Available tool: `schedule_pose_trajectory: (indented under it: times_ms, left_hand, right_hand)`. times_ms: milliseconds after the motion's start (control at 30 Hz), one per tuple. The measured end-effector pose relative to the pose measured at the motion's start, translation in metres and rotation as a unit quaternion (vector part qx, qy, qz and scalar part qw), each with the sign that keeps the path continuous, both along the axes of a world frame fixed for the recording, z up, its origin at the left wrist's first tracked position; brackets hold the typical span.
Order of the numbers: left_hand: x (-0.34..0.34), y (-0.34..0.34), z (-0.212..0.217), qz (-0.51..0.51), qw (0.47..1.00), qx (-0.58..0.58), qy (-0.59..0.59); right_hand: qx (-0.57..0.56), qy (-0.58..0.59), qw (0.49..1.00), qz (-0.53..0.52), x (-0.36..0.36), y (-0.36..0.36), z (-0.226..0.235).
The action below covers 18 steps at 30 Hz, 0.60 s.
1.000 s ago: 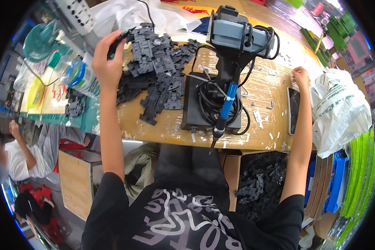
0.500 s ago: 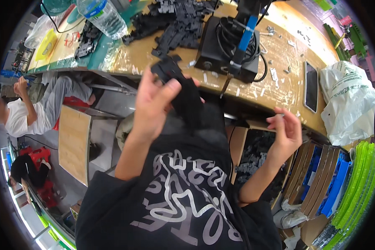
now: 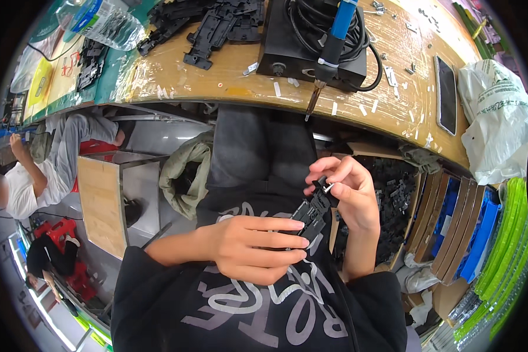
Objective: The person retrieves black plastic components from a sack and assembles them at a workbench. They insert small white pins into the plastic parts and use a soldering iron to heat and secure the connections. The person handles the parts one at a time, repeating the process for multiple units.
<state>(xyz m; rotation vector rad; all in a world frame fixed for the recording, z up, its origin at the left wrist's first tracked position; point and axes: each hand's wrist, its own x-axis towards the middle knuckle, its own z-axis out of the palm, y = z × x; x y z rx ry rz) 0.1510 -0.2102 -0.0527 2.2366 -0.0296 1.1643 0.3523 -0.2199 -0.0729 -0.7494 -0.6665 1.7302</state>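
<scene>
Close in front of my chest, my left hand [image 3: 255, 245] grips a long black plastic part [image 3: 312, 215] with moulded details, its fingers laid across the near end. At the part's far end, my right hand [image 3: 356, 196] pinches a small shiny metal piece [image 3: 328, 188] between thumb and fingers, against the plastic. The fingers partly hide where metal and plastic meet. Beyond the hands, a soldering iron [image 3: 341, 26] with a blue handle points its tip over the bench's near edge, in front of a black box [image 3: 276, 61] with coiled cable.
More black plastic parts [image 3: 217, 29] lie on the wooden bench [image 3: 188, 82], beside a water bottle [image 3: 108, 26]. To the right are small metal pieces [image 3: 391, 75], a phone [image 3: 446, 97] and a white plastic bag [image 3: 496, 117]. Below the bench, a carton holds black parts [image 3: 390, 205]. Other people sit at left.
My left hand has brought the black plastic part down from the bench edge to my chest. The right hand has moved inward with the metal piece to the part's far end.
</scene>
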Motion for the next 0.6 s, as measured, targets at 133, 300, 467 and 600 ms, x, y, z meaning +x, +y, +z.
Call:
schedule_pose_trajectory:
  times_ms: [133,300,467,600]
  left_hand:
    - [-0.002,0.017,-0.005,-0.075,0.986,-0.141,-0.036]
    - [0.011,0.027,-0.023,-0.217,0.727,-0.585,-0.286]
    - [0.017,0.027,-0.023,-0.365,0.375,-0.827,-0.205]
    - [0.031,0.024,-0.024,-0.489,0.144,-0.832,-0.221]
  right_hand:
    - [-0.018,0.027,0.999,0.020,0.007,0.005,0.000]
    - [-0.020,0.020,0.999,0.019,0.004,-0.003,-0.005]
    - [0.109,-0.049,0.986,-0.118,0.007,0.000,-0.004]
    - [0.205,-0.108,0.968,-0.098,0.005,0.013,0.007]
